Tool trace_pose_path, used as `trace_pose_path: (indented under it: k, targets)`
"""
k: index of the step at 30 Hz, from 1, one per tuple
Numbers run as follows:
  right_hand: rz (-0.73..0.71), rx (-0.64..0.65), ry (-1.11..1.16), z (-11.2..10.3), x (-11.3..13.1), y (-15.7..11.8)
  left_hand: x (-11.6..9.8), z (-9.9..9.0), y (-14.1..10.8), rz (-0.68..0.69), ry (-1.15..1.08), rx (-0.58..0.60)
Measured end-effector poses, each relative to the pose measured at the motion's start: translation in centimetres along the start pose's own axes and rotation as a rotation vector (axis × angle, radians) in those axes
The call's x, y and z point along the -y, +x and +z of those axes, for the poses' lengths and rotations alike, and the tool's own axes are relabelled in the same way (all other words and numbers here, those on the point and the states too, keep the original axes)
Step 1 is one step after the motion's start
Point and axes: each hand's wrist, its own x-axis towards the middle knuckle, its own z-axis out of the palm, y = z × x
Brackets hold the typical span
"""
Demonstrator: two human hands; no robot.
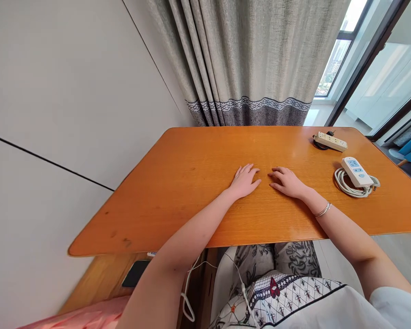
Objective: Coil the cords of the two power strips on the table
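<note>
Sweeping your right hand outward, fingers loose and empty like your left hand's, could snag the cord near the table's right edge.

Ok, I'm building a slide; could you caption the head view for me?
Left hand and right hand on a table, cream strip and white strip at right.

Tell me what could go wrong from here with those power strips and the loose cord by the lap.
The white power strip overlaps its coiled cable, so lifting the strip may drag or tangle the loops. The right wrist's bracelet might catch a loop if the right hand reaches over. The thin white cord hanging by the lap could snag if the person shifts.
</note>
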Motion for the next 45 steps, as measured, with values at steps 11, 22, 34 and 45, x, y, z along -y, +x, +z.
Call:
trace_pose_path:
  k: [11, 22, 34, 45]
  targets:
    - [-0.005, 0.002, -0.01, -0.1, 0.0, 0.0, 0.1, 0.2, 0.1, 0.007, -0.019, -0.008]
    - [0.005, 0.027, -0.03, -0.2, 0.3, 0.0, -0.3, -0.2, -0.2, 0.003, 0.052, 0.031]
    - [0.026, 0.072, -0.118, -0.7, 1.3, 0.9, 0.2, -0.4, 0.1, 0.038, 0.074, 0.04]
    - [0.058, 0.085, -0.134, -1.0, 1.5, 1.1, 1.3, 0.7, 0.3, 0.076, 0.116, 0.004]
